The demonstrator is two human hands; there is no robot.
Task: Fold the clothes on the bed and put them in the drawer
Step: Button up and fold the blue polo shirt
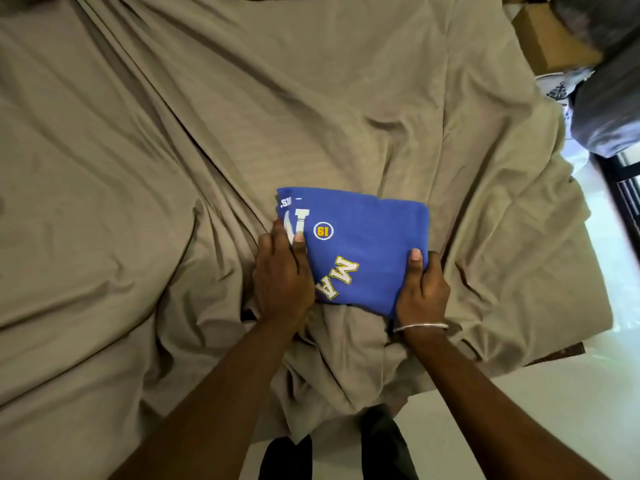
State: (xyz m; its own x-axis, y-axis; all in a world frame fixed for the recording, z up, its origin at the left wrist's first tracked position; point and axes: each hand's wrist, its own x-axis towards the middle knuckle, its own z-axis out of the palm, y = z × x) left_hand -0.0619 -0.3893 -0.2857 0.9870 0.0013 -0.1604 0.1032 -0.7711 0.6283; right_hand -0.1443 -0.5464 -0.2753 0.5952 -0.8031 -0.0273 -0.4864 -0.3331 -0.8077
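A blue folded T-shirt point(367, 237) with white and yellow letters lies on the bed's beige sheet point(173, 168), near the front edge. My left hand point(282, 275) grips its left edge, thumb on top and fingers tucked under the cloth. My right hand point(422, 289) grips the right near corner the same way, thumb on top. A thin bracelet circles my right wrist. No drawer is in view.
The wrinkled sheet hangs over the bed's front edge, down to my legs. At the right, past the bed's edge, are a cardboard box point(550, 46), a dark grey bundle point(609, 109) and pale floor point(554, 410).
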